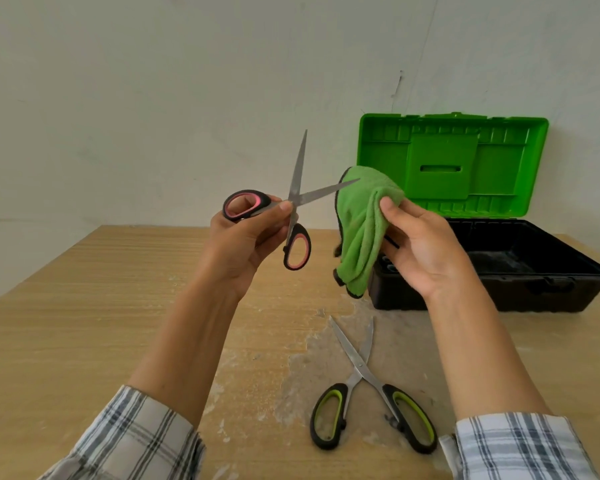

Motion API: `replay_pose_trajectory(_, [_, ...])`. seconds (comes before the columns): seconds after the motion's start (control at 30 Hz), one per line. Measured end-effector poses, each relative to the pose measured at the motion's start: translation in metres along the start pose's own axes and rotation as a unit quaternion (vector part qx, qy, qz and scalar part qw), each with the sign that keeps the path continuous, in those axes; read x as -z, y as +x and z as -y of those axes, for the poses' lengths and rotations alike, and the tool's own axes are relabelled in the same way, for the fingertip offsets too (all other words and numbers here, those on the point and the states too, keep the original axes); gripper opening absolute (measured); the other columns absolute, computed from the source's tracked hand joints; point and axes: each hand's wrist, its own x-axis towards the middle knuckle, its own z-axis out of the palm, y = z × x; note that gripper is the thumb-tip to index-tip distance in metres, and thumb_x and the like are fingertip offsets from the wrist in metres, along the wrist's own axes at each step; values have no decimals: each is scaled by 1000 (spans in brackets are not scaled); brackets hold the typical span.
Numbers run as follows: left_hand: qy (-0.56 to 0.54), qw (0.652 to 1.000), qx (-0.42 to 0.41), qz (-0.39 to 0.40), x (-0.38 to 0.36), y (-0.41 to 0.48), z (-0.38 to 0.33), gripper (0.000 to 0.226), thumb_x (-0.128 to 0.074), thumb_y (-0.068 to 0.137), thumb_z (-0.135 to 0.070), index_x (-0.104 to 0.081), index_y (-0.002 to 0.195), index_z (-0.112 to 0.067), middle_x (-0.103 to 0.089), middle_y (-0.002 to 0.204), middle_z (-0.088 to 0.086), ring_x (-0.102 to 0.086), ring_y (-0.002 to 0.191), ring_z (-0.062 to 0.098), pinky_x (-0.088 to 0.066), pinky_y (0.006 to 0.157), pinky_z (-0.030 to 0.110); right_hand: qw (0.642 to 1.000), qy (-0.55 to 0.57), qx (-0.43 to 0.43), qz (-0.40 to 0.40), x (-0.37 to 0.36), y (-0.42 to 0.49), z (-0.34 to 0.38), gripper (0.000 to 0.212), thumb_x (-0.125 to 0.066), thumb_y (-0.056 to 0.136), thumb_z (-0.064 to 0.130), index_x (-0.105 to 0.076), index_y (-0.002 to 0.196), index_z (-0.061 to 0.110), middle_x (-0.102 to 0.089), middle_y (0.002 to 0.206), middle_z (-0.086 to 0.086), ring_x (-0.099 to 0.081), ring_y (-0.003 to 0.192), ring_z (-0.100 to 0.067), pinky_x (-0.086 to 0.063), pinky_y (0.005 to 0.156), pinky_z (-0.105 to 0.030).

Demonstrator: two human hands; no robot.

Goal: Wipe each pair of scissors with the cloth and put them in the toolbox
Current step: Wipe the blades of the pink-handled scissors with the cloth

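The left hand (246, 237) holds the pink-handled scissors (293, 206) in the air, fingers curled around one handle, blades spread open. Just to the right, the right hand (420, 244) pinches the green cloth (364, 223), which touches the tip of one blade. I judge the wiping of this first pair is in hand; next the cloth must slide along each blade carefully. The green-handled scissors (368, 393) lie on the table (84, 306). The toolbox (534, 268) stands open at the far right.
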Motion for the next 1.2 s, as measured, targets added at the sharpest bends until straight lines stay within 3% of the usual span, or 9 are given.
replay_pose_trajectory(0.07, [8,1000,3,5,-4,-2,2,15,-76,77,-5,-68,88,-9,-72,76,2,-69,73,12,-56,69,23,999,-8,-5,38,-5,-2,-1,35,-70,79,18,-71,112,8,-74,108,-10,-69,102,-24,-60,88,-36])
replay_pose_trajectory(0.17, [9,1000,8,7,-9,-3,5,15,-77,77,-6,-68,89,-9,-72,75,1,-69,72,12,-55,69,23,997,-13,2,78,-20,-6,-4,32,-70,75,16,-72,106,7,-77,98,-6,-73,90,-17,-60,73,-27])
replay_pose_trajectory(0.27, [9,1000,3,-1,-11,-5,5,15,-77,77,-6,-69,89,-8,-72,73,1,-69,70,12,-55,68,22,995,-24,16,93,-30,-9,-9,28,-70,77,13,-72,104,7,-78,93,-5,-74,84,-15,-58,69,-24])
replay_pose_trajectory(0.4, [20,1000,-13,-13,-13,-7,5,15,-78,77,-4,-70,89,-7,-73,74,2,-70,71,13,-56,68,22,995,-42,40,80,-37,-11,-16,33,-75,73,13,-72,105,7,-78,97,-7,-74,90,-17,-58,81,-32])
replay_pose_trajectory(0.57, [40,998,-26,-26,-17,-8,10,17,-79,76,-3,-70,90,-6,-74,79,5,-71,74,15,-58,73,26,996,-60,59,28,-42,-11,-25,24,-78,79,4,-74,102,9,-78,102,-11,-74,97,-25,-56,95,-45])
replay_pose_trajectory(0.77, [51,998,-35,-27,-18,-8,14,17,-78,77,-2,-70,92,-3,-75,78,5,-72,74,15,-56,69,24,996,-73,53,15,-44,-9,-31,25,-81,77,9,-74,101,10,-78,104,-11,-73,102,-27,-54,100,-46])
replay_pose_trajectory(0.93, [65,997,-37,-21,-19,-8,16,15,-77,77,-1,-70,90,-4,-75,78,4,-72,75,15,-57,71,25,997,-62,54,-9,-48,-9,-36,20,-78,80,3,-74,99,8,-78,100,-12,-74,97,-26,-58,92,-39])
replay_pose_trajectory(1.2, [57,998,-37,-11,-22,-9,15,16,-77,77,-1,-70,92,0,-74,78,7,-71,74,17,-58,71,26,996,-39,60,-50,-56,-13,-35,9,-75,84,3,-73,92,7,-78,81,-5,-75,76,-18,-59,67,-28])
